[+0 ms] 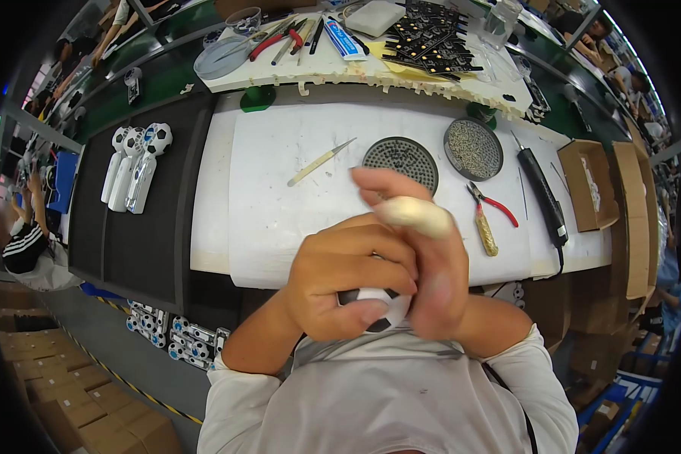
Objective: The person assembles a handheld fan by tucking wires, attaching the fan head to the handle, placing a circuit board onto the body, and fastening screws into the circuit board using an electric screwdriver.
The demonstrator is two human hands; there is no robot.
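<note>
Holding a small soccer-ball-patterned piece point(377, 306) close to my chest, left hand point(348, 284) with its grip clamped around it. My right hand point(424, 265) presses against it from the other side, fingers together on the piece, one finger wrapped in a pale cot point(416, 216). Landmark: white mat point(280, 189) on the surface. Just beyond my hands on the mat sits a round perforated tray point(401, 160), tweezers point(321, 161) left of it, red-handled pliers point(492, 216) at the mat's right. Off the mat's left edge, on the dark conveyor belt point(129, 242), lie three soccer-ball-topped units point(135, 166).
</note>
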